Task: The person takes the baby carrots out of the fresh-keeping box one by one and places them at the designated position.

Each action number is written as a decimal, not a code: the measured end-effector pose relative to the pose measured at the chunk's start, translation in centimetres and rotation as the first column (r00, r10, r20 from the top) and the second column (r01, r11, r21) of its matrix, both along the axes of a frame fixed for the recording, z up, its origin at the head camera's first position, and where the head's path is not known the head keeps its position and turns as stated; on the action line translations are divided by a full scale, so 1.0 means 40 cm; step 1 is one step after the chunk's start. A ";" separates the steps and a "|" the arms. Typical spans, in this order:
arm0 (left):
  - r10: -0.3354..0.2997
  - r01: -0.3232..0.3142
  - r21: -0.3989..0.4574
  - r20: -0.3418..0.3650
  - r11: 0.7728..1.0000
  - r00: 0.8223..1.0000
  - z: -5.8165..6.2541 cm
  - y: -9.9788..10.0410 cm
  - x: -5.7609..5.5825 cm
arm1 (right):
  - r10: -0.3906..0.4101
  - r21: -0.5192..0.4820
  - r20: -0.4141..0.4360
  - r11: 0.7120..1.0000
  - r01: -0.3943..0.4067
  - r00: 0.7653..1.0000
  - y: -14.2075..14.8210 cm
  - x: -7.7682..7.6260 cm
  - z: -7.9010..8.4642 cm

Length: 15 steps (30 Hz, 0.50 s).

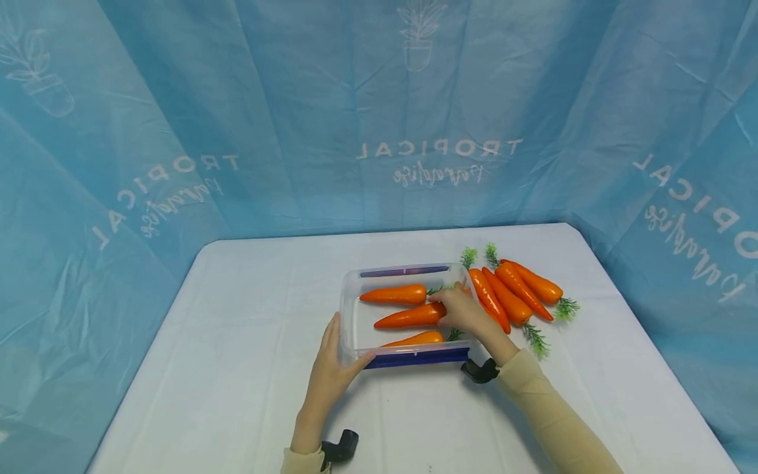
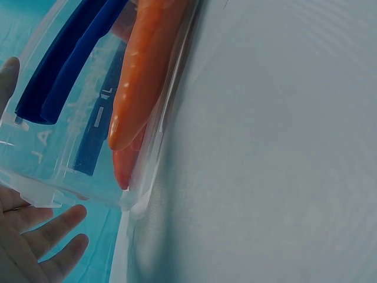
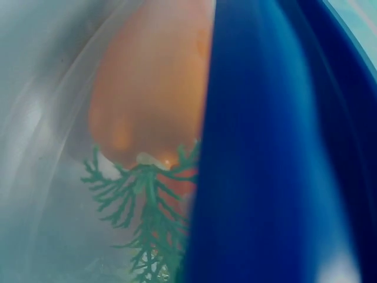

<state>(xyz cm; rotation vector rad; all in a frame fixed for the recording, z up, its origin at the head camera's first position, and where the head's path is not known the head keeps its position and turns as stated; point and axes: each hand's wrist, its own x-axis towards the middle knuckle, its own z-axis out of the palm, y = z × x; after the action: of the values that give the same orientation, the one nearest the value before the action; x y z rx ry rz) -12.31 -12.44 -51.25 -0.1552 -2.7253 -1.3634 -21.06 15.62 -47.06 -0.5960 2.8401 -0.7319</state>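
Observation:
A clear plastic container [image 1: 348, 329] with blue side clips stands mid-table with carrots lying in it. My left hand [image 1: 330, 368] is at its front left corner, thumb by the front rim and fingers along the left side. In the left wrist view the fingers [image 2: 62, 227] are spread and fairly straight beside the container's end. My right hand [image 1: 462, 309] reaches inside from the right and grips the thick end of the middle carrot [image 1: 408, 317]. Other carrots lie behind it [image 1: 393, 294] and in front of it [image 1: 423, 338]. A blue clip [image 3: 253, 141] hides part of the right wrist view.
Several loose carrots [image 1: 521, 289] with green tops lie close together to the right of the container, near my right forearm. The white table [image 1: 249, 316] ends at a blue printed curtain [image 1: 296, 131] behind and at both sides. Black wrist mounts [image 1: 340, 447] sit on both wrists.

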 end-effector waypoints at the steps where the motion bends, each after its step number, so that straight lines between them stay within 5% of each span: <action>1: 0.001 -0.001 -0.006 0.000 1.000 1.000 -0.001 -0.002 0.000 | 0.001 0.000 0.000 1.000 -0.001 1.000 -0.001 0.000 -0.002; 9: 0.003 -0.003 0.004 -0.005 1.000 1.000 0.000 -0.004 -0.001 | 0.012 0.039 -0.019 0.999 -0.011 1.000 -0.004 0.001 -0.006; 15: 0.002 -0.002 -0.001 -0.012 1.000 1.000 -0.003 -0.002 -0.001 | 0.029 -0.024 -0.029 0.999 -0.029 0.999 0.001 0.002 -0.001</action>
<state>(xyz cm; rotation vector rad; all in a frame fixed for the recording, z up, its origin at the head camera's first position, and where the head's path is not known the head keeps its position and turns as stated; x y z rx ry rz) -12.36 -12.53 -51.36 -0.1600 -2.7153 -1.3565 -20.98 15.67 -47.11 -0.6550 2.8456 -0.7604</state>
